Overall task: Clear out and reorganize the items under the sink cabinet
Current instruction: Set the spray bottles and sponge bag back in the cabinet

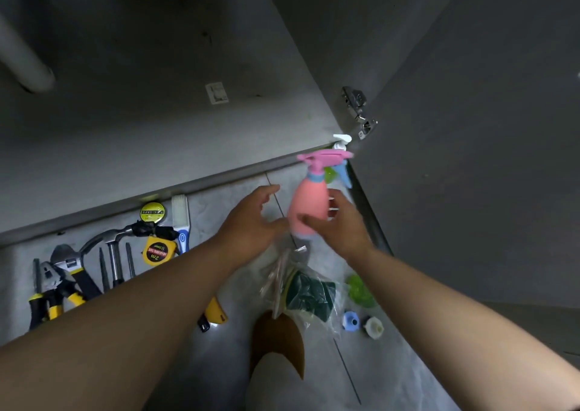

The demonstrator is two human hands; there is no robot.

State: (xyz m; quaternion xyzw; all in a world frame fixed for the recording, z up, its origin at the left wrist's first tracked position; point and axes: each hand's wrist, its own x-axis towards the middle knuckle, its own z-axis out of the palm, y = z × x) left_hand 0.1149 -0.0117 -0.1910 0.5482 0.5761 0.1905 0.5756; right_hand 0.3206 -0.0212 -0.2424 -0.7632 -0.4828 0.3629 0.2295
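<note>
- Your right hand (pixel 342 225) grips the pink spray bottle (pixel 306 206), with the thumb on the front and the fingers curled round the far side.
- Your left hand (pixel 251 219) is open, with fingers spread. Its thumb is just beside the lower part of the bottle; I cannot tell if it touches.
- The bottle is upright over the floor (pixel 219 348), just in front of the cabinet (pixel 157 112) edge and near the open door (pixel 470 159) with its hinge (pixel 359 112).
- Just behind the bottle you see a white spray head (pixel 342 139) and a blue spray head (pixel 343 175).
- On the floor at the left lie tools: a hammer (pixel 114 263), a tape measure (pixel 158 250), a brush (pixel 181 219) and pliers (pixel 50 285).
- Below your hands lies a bag (pixel 309 294) of green pads, and beside it a blue cap (pixel 351 320) and a white cap (pixel 374 326).
- Inside the cabinet, a pipe (pixel 25 62) stands at the left.
</note>
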